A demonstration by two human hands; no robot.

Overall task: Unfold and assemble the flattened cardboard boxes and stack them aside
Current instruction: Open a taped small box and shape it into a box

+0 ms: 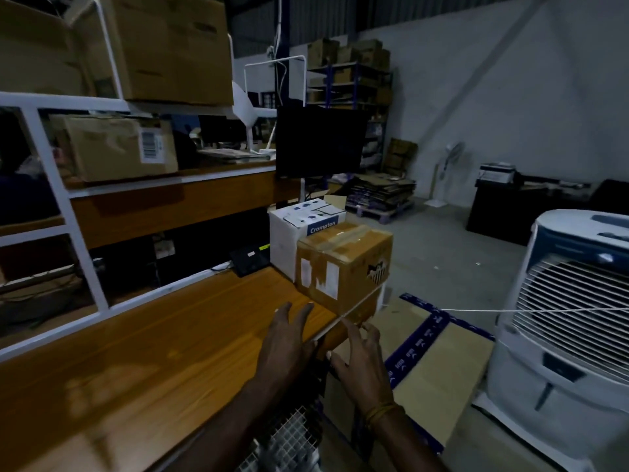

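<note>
I count two boxes (343,264) at the desk (163,342) end, one flat carton (439,366) below. My left hand (289,338) and right hand (360,359) at the edge, fingers apart, holding nothing.

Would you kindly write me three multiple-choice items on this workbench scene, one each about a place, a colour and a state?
1. Where does the taped brown box stand?
A. on the floor
B. at the bench's right end
C. on the top shelf

2. What colour is the Crompton box behind it?
A. white
B. red
C. black

3. How are the left hand and right hand?
A. both fists
B. each gripping a box
C. fingers spread, gripping nothing

Answers: 1 B, it sits on the wooden top by the edge; 2 A, white sides with blue print; 3 C, fingers are spread over the bench edge.
</note>
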